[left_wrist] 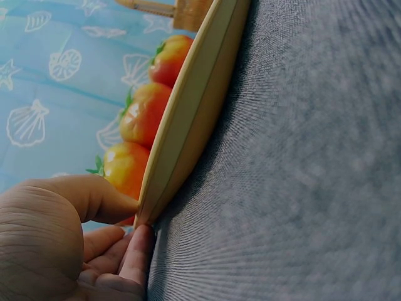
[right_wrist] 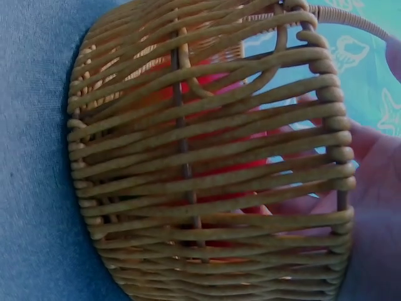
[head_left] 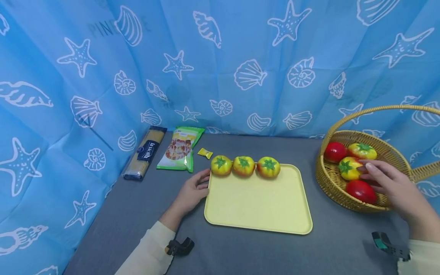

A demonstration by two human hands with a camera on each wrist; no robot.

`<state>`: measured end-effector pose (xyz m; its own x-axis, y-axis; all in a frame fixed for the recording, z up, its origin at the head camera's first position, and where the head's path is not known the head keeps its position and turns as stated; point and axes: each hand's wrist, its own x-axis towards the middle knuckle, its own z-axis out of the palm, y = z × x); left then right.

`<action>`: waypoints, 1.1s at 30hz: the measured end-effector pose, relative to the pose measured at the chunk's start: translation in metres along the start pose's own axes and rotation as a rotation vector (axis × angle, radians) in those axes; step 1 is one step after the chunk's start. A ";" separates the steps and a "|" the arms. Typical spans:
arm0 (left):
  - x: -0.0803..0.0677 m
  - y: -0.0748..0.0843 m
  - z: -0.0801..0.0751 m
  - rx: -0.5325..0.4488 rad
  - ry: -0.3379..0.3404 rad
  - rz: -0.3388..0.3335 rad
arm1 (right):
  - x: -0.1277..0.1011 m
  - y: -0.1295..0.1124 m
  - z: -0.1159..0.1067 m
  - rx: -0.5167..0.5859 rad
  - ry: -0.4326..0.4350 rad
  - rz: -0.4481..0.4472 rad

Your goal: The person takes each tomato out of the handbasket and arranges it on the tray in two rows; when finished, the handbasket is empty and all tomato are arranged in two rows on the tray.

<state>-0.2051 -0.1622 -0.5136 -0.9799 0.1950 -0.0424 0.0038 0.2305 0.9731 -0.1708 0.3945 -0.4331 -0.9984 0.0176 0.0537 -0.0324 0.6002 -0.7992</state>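
My left hand (head_left: 193,191) pinches the left rim of a pale yellow tray (head_left: 258,202), thumb on top and fingers beneath, as the left wrist view shows. Along the tray's far edge sit three yellow-red tomatoes with green leafy tops: a left tomato (head_left: 221,165), a middle tomato (head_left: 244,166) and a right tomato (head_left: 268,167). My right hand (head_left: 395,187) reaches over the rim into a wicker basket (head_left: 326,183). Its fingertips are right at the side of a yellow-red tomato (head_left: 348,169) there. The weave (right_wrist: 250,169) partly hides its fingers in the right wrist view.
Also in the basket are two red fruits, one at the back (head_left: 335,152) and one in front (head_left: 361,191), and another yellow-red tomato (head_left: 362,151). A pasta pack (head_left: 145,153), a green-edged food bag (head_left: 180,148) and a small yellow packet (head_left: 205,153) lie back left. A blue curtain (head_left: 220,68) hangs behind.
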 end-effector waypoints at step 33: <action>-0.002 0.002 0.000 0.006 -0.004 -0.001 | 0.003 0.001 0.001 -0.099 -0.172 0.036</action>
<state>-0.2030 -0.1620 -0.5115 -0.9791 0.1985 -0.0442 0.0039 0.2361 0.9717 -0.1742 0.3941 -0.4342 -0.9923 -0.0912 -0.0841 0.0000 0.6778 -0.7353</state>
